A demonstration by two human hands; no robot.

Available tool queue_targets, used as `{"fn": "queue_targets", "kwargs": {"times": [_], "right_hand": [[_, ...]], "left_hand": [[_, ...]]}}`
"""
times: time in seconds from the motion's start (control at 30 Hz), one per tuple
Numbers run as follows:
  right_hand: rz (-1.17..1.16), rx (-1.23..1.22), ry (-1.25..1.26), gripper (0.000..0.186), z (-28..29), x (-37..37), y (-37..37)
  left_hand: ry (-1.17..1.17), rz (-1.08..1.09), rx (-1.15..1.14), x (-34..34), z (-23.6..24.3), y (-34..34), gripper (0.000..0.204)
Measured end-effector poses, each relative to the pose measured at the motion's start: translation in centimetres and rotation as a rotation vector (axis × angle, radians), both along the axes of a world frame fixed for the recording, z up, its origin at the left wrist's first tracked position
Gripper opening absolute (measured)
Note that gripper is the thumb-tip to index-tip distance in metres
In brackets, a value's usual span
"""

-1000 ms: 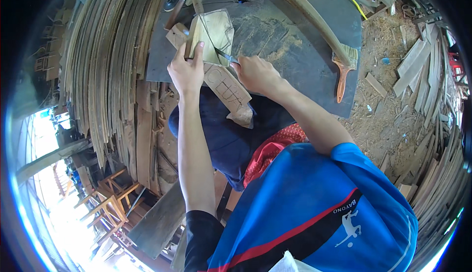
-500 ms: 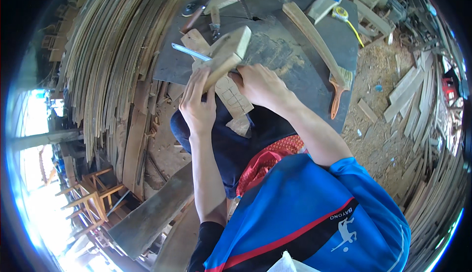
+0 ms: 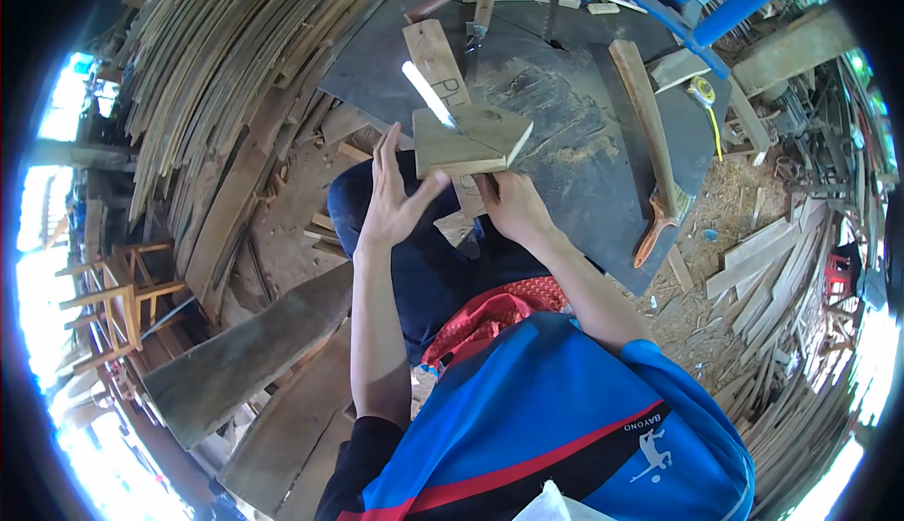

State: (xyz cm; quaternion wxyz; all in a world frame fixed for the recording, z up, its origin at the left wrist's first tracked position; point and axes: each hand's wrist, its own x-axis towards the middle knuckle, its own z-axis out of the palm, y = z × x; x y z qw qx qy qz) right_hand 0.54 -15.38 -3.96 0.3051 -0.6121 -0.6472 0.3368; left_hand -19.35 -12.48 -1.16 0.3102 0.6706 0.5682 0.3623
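A thick wooden block [image 3: 476, 139] with an angled right end is in front of me, above a longer marked wooden board [image 3: 435, 48]. My left hand [image 3: 388, 196] is open at the block's left end, fingers spread, thumb against its near edge. My right hand [image 3: 516, 205] is closed at the block's near right edge; its fingertips are partly hidden. A shiny metal ruler [image 3: 428, 92] slants from the upper left onto the block's top face. The block covers the board's middle, and the board's near end shows between my hands.
Sawdust lies on the dark worktable [image 3: 603, 229]. A long wooden bar [image 3: 645, 116], a brush [image 3: 659, 229] and a yellow tape measure [image 3: 702, 92] are on its right. A blue clamp-like frame [image 3: 659, 8] stands at the back. Stacked planks [image 3: 235, 59] rise at the left.
The block has turned from a steep tilt so its broad top face shows. My left hand's fingers have opened from around it. The view has shifted, and the table's things appear farther right.
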Motion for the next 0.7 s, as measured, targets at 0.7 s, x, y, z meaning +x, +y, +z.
{"fn": "queue_targets", "kwargs": {"times": [0.7], "right_hand": [[-0.032, -0.150, 0.007, 0.031, 3.1, 1.0, -3.9]], "left_hand": [[-0.721, 0.100, -0.513, 0.2, -0.5, 1.6, 0.039]]}}
